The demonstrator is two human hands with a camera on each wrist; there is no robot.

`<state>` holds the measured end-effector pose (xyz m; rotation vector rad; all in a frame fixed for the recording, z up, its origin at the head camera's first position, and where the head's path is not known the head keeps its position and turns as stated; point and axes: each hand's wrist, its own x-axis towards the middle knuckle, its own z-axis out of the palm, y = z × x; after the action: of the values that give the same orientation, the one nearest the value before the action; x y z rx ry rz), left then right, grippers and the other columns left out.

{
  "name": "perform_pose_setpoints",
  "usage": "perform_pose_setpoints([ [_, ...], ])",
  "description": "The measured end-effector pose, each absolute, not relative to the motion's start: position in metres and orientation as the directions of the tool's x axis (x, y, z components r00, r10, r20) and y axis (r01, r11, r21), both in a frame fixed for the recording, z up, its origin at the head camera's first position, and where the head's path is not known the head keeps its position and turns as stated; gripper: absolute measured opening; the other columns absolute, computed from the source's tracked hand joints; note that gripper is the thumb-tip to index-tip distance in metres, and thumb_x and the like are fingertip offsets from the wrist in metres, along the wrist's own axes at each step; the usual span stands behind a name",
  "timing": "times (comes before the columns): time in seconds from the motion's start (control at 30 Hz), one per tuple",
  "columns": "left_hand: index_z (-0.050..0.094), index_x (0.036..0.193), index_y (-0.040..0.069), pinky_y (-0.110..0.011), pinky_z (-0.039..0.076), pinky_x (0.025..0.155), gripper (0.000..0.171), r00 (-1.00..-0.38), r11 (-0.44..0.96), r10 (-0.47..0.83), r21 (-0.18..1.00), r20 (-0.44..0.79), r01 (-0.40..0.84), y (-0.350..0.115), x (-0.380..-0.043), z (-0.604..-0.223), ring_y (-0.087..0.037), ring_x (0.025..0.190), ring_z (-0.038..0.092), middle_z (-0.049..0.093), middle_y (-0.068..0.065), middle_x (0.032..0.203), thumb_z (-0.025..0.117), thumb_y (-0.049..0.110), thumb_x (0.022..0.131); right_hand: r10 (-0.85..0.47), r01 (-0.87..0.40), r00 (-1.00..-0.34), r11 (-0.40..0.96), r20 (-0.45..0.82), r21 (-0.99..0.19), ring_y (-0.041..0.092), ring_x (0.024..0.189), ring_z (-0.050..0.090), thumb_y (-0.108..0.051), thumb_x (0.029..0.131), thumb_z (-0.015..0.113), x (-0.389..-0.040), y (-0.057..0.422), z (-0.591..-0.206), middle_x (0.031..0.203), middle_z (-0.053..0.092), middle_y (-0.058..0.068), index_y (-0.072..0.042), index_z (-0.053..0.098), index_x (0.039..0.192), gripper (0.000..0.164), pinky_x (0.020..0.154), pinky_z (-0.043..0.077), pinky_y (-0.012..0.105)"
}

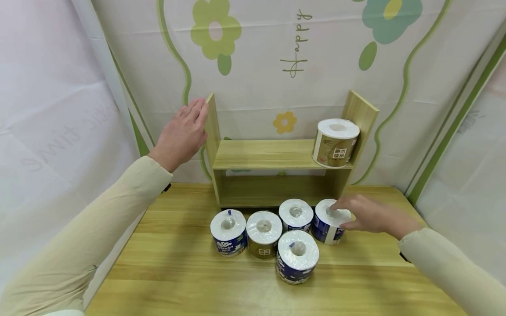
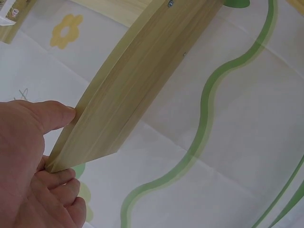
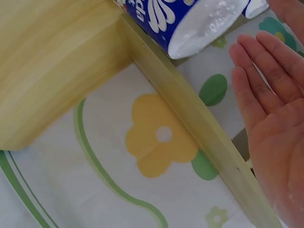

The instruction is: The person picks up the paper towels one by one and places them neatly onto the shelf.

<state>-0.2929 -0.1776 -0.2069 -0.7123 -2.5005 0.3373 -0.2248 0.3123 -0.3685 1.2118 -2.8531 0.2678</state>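
Note:
My left hand (image 1: pixel 182 133) holds the top of the left side panel (image 1: pixel 212 127) of a small wooden shelf (image 1: pixel 269 153). In the left wrist view the thumb lies on the panel's edge and the fingers (image 2: pixel 59 185) curl at its end. My right hand (image 1: pixel 367 214) reaches over a blue-wrapped toilet roll (image 1: pixel 328 232) at the right of the group, fingers over its white top. The right wrist view shows fairly straight fingers (image 3: pixel 270 71) near a blue roll (image 3: pixel 166 19), not curled round it. A gold-wrapped roll (image 1: pixel 336 145) stands on the upper board, against the right side panel.
In front of the shelf on the wooden table (image 1: pixel 178 281) stand another blue roll (image 1: pixel 228 232), a gold roll (image 1: pixel 264 235), a roll at the back (image 1: pixel 295 214) and a blue roll nearest me (image 1: pixel 297 259). A flower-printed cloth (image 1: pixel 253 79) hangs behind.

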Motion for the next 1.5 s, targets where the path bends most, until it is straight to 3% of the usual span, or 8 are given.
perform_pose_setpoints([
  [0.4,0.027,0.158,-0.015,-0.057,0.034,0.128,0.064,-0.722,0.834,0.546,-0.357,0.426,0.42,-0.177,-0.295,-0.209,-0.044,0.158,0.034,0.033,-0.032,0.167,0.055,0.011,0.107,-0.732,-0.753,-0.658,0.641,0.176,-0.148,0.038,0.109,0.075,-0.008,0.081,0.088,-0.227,0.322,-0.404,0.121,0.077,0.019,0.002,0.075,0.124,0.046,0.089,0.064,0.05],
  [0.6,0.027,0.158,-0.015,-0.057,0.035,0.127,0.063,-0.716,0.835,0.547,-0.351,0.434,0.425,-0.177,-0.294,-0.209,-0.044,0.158,0.034,0.034,-0.032,0.167,0.054,0.011,0.107,-0.704,-0.722,-0.692,0.678,0.162,-0.14,0.039,0.11,0.073,-0.01,0.08,0.089,-0.227,0.32,-0.411,0.122,0.075,0.02,0.001,0.075,0.123,0.046,0.09,0.064,0.05],
  [0.67,0.027,0.158,-0.015,-0.057,0.035,0.127,0.063,-0.714,0.833,0.549,-0.355,0.435,0.424,-0.176,-0.294,-0.209,-0.044,0.158,0.034,0.034,-0.032,0.167,0.054,0.01,0.107,-0.707,-0.727,-0.686,0.672,0.17,-0.14,0.036,0.107,0.073,-0.008,0.079,0.09,-0.229,0.319,-0.413,0.119,0.076,0.017,-0.002,0.075,0.119,0.043,0.088,0.064,0.048],
  [0.83,0.028,0.158,-0.015,-0.057,0.036,0.127,0.064,-0.713,0.832,0.55,-0.358,0.436,0.423,-0.175,-0.294,-0.21,-0.044,0.157,0.035,0.034,-0.033,0.166,0.055,0.011,0.107,-0.732,-0.757,-0.653,0.635,0.194,-0.153,0.011,0.087,0.066,-0.005,0.075,0.092,-0.238,0.318,-0.418,0.1,0.073,-0.002,-0.014,0.071,0.101,0.034,0.071,0.059,0.031],
  [0.9,0.028,0.157,-0.016,-0.057,0.036,0.127,0.064,-0.711,0.832,0.55,-0.357,0.437,0.424,-0.175,-0.294,-0.21,-0.044,0.157,0.035,0.035,-0.033,0.166,0.056,0.011,0.106,-0.733,-0.756,-0.654,0.631,0.185,-0.171,0.005,0.083,0.061,-0.005,0.074,0.093,-0.241,0.317,-0.418,0.096,0.07,-0.006,-0.017,0.069,0.096,0.035,0.067,0.056,0.027],
  [1.2,0.028,0.158,-0.016,-0.057,0.035,0.128,0.064,-0.717,0.833,0.548,-0.361,0.43,0.419,-0.176,-0.293,-0.211,-0.044,0.158,0.033,0.033,-0.033,0.167,0.055,0.012,0.107,-0.736,-0.734,-0.67,0.636,0.098,-0.237,0.004,0.077,0.056,-0.008,0.072,0.093,-0.25,0.315,-0.409,0.087,0.066,-0.01,-0.018,0.067,0.089,0.033,0.066,0.05,0.024],
  [1.5,0.028,0.158,-0.016,-0.058,0.034,0.128,0.064,-0.719,0.836,0.544,-0.346,0.432,0.425,-0.175,-0.294,-0.211,-0.045,0.158,0.033,0.033,-0.033,0.167,0.055,0.012,0.107,-0.722,-0.684,-0.692,0.66,-0.007,-0.311,0.004,0.072,0.046,-0.005,0.07,0.091,-0.258,0.309,-0.403,0.078,0.056,-0.007,-0.016,0.058,0.078,0.036,0.062,0.039,0.02],
])
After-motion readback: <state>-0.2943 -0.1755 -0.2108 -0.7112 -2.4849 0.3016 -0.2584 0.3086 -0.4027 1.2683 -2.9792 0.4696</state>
